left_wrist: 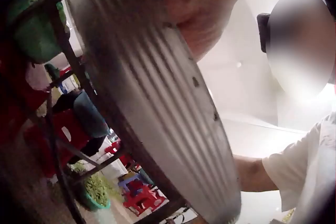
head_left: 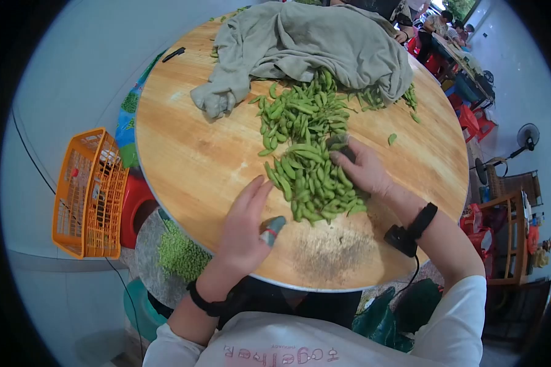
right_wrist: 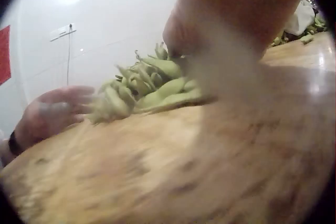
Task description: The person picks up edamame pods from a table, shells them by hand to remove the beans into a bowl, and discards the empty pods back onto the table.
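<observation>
Green soybean pods lie in two joined heaps on the round wooden table [head_left: 190, 147]: a far heap [head_left: 300, 110] and a nearer heap [head_left: 315, 183]. At the nearer heap's upper right edge, my right hand [head_left: 368, 168] touches the pods, a dark cover on a digit. In the right wrist view that hand is blurred over the pods [right_wrist: 142, 87]. My left hand [head_left: 245, 226] is left of the nearer heap, fingers extended toward it, a grey cover with a red band on its thumb. The left wrist view mostly shows the ribbed table edge [left_wrist: 157, 87].
A grey cloth [head_left: 312, 43] covers the table's far side, with a black pen [head_left: 173, 55] to its left. Shelled green beans [head_left: 180, 251] sit low at the left, near an orange crate [head_left: 89, 196]. Other people sit at a far table.
</observation>
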Demonstrator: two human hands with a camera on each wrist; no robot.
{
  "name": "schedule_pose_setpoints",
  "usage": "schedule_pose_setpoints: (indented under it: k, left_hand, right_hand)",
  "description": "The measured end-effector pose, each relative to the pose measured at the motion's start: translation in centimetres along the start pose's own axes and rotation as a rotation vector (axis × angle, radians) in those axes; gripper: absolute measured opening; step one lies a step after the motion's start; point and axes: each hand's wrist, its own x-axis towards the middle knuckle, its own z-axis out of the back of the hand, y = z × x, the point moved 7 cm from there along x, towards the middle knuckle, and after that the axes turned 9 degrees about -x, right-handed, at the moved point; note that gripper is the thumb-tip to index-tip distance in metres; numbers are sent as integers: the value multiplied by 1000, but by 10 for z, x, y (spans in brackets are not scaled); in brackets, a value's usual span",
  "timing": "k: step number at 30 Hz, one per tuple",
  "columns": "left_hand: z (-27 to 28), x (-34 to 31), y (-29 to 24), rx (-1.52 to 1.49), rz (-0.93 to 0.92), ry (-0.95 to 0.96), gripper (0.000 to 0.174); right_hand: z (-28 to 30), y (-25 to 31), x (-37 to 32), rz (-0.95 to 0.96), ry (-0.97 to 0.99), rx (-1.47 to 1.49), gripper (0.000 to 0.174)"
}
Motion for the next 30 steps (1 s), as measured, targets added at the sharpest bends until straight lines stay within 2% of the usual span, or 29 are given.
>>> schedule_pose_setpoints:
  k: [2,3,5,6,7,9,11,13,14,16,17,18,20,22,23,25,26,29,30]
  left_hand:
    - [-19,12,-14,223,-186,30,61]
    - [-16,-15,-23,232,-215,24,61]
    - [-31,-26,-32,356,-268,85,60]
    - [-35,-29,-37,309,-270,98,60]
    - [-40,-31,-39,305,-276,100,60]
    - [-52,-33,-42,248,-310,147,61]
    - [-63,-34,-40,218,-307,162,60]
    - [-67,-35,-43,150,-328,107,55]
    - [-68,-37,-46,149,-333,109,55]
    - [-53,-45,-51,-14,-359,-50,44]
    - [-52,-47,-49,-10,-357,-48,44]
    - [-47,-51,-49,-21,-401,-83,38]
    - [-44,-59,-50,-26,-446,-118,32]
    - [-62,-70,-55,43,-536,103,27]
    - [-65,-70,-55,55,-537,101,27]
    - [-95,-77,-58,257,-615,357,29]
    - [-96,-71,-58,243,-553,337,32]
    - [-93,-53,-58,277,-537,222,33]
    - [-91,-50,-58,274,-589,184,36]
  right_hand:
    - [-4,-5,-10,-140,81,25,30]
    - [-17,20,-37,-119,59,17,30]
    - [-26,28,-59,-168,73,93,28]
    - [-19,44,-65,-9,11,-69,26]
    - [-15,47,-72,-11,7,-74,26]
    - [12,52,-87,25,-238,-203,26]
    - [32,47,-103,-23,-313,-107,25]
    - [48,41,-131,-346,-302,-203,21]
    - [52,44,-144,-242,-335,-332,19]
    - [45,49,-174,-240,-263,-372,19]
    - [36,50,-185,-235,-187,-406,19]
    - [29,49,-194,-235,-187,-398,19]
    - [19,52,-205,-240,-250,-595,22]
    - [6,56,-203,-205,-251,-572,22]
    - [2,58,-201,-168,-247,-559,23]
    - [0,52,-197,-112,-239,-544,23]
    - [-3,55,-194,-62,-191,-572,22]
    - [-9,62,-189,13,-89,-627,22]
    - [-14,62,-189,26,-35,-659,22]
